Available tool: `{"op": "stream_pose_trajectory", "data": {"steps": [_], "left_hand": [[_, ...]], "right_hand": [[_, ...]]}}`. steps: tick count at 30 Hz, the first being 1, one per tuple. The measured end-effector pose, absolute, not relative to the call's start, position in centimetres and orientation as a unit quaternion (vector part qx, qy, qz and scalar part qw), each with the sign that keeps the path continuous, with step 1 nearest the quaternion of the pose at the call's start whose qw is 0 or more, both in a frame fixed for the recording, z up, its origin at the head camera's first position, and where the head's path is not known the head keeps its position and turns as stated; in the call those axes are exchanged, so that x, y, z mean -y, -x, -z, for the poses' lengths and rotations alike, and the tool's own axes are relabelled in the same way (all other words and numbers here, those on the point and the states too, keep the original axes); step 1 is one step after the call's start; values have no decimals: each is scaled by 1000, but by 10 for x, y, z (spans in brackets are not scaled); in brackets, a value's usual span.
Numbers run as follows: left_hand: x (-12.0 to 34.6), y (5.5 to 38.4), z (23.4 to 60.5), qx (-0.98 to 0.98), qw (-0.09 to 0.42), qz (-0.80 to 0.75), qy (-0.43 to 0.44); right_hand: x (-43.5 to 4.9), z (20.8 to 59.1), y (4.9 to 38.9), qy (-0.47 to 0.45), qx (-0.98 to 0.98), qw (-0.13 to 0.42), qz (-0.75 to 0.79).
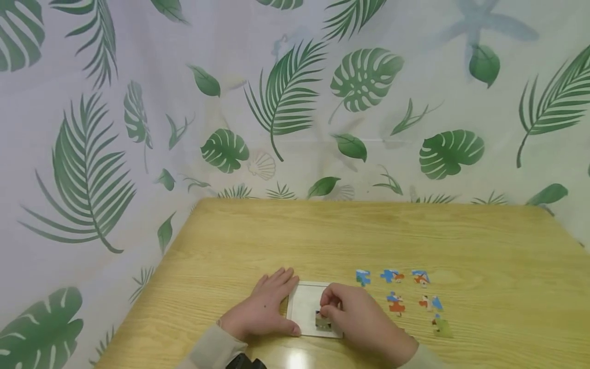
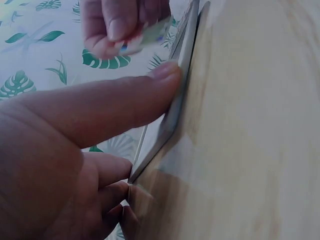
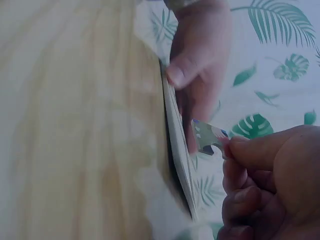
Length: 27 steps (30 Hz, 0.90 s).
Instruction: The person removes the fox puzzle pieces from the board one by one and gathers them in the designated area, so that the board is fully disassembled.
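A shallow white puzzle tray (image 1: 306,297) with a raised rim lies on the table in front of me. My left hand (image 1: 264,310) rests along its left side, fingers stretched forward and thumb on the rim near the front corner. Over the tray's right half, my right hand (image 1: 364,315) pinches a jigsaw piece (image 3: 207,135) between thumb and fingertips. That piece is mostly greenish-grey, with a little red and blue; in the right wrist view it stands off the tray, one edge held. The tray's floor under the right hand is hidden in the head view.
Several loose jigsaw pieces lie spread to the right of the tray, among them a blue one (image 1: 362,277), a red one (image 1: 395,303) and a green one (image 1: 442,326). The wooden table (image 1: 369,230) ends at a leaf-print cloth (image 1: 295,102) behind and to the left.
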<state>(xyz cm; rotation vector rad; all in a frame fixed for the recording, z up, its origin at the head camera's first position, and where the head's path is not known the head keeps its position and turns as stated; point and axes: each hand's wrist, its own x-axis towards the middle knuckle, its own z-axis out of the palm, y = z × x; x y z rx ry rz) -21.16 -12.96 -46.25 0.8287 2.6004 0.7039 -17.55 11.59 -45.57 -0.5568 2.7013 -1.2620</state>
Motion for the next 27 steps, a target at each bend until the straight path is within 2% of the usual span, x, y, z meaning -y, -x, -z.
{"op": "stream_pose_trajectory", "data": {"steps": [12, 27], "left_hand": [[136, 207, 458, -912, 157, -244, -288], [137, 206, 458, -907, 164, -255, -292]], "right_hand": [[-173, 453, 162, 189, -903, 106, 371], [-178, 462, 158, 199, -934, 83, 285]]}}
